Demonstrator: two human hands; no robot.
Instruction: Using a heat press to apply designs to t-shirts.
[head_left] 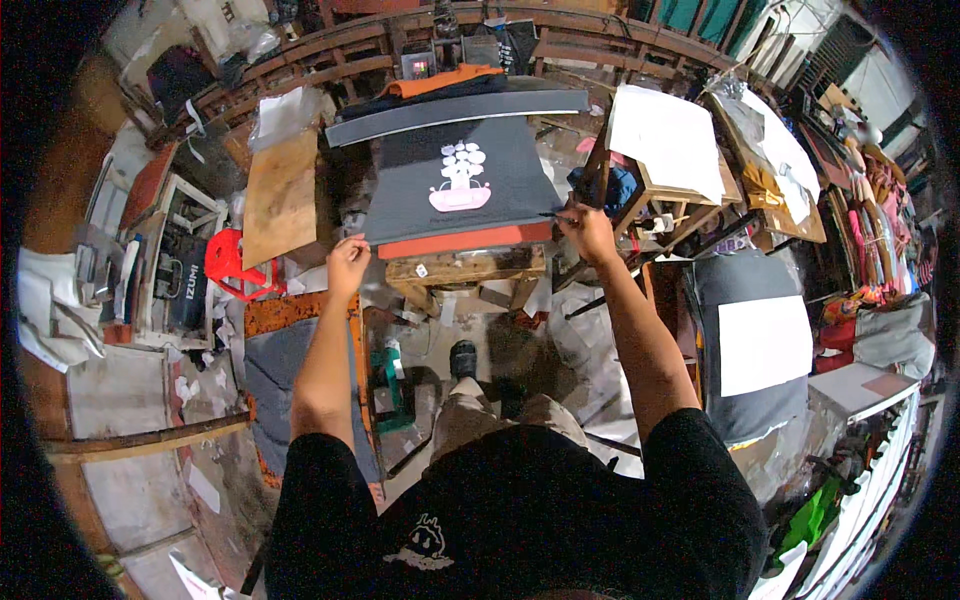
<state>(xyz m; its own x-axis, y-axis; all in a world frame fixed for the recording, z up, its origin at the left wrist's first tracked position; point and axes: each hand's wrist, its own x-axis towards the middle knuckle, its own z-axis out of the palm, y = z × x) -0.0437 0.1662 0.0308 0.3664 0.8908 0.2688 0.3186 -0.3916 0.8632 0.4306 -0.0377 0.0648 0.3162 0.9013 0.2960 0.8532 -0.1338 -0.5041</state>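
A dark grey cloth lies spread over a low platform in front of me, printed with a white and pink plant-in-a-pot picture. My left hand is closed at its near left corner, fingertips pinched together on the edge. At the near right corner, my right hand has its fingers closed on the dark edge of the same cloth. A red-orange board edge shows under the cloth's near side. Across the cloth's far end rests a long grey bar.
A wooden stool-like support stands below the board. To the left are a plywood panel and a red plastic stool. White sheets lie on stands at the right. A dark padded surface carries another white sheet.
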